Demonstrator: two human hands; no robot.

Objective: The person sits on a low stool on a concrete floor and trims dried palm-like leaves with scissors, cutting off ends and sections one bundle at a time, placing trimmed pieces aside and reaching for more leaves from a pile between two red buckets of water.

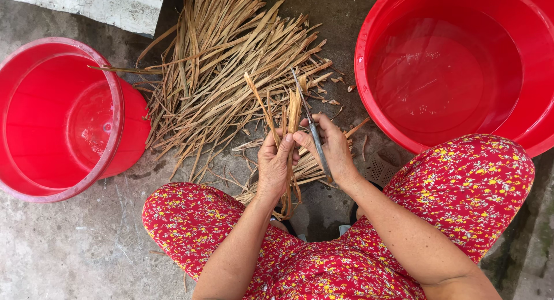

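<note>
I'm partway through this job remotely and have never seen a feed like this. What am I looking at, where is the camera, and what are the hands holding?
There is one picture, from a camera worn on the person's head, looking down at their lap and hands. No machine: two bare hands. The left hand grips a few long dry tan leaf strips, held upright. The right hand holds a thin grey metal blade against them. Beyond the hands, a loose pile of the same dry strips lies on the grey concrete floor. A round red plastic bucket lies tipped at the left; a wide red plastic basin sits at the right.
</note>
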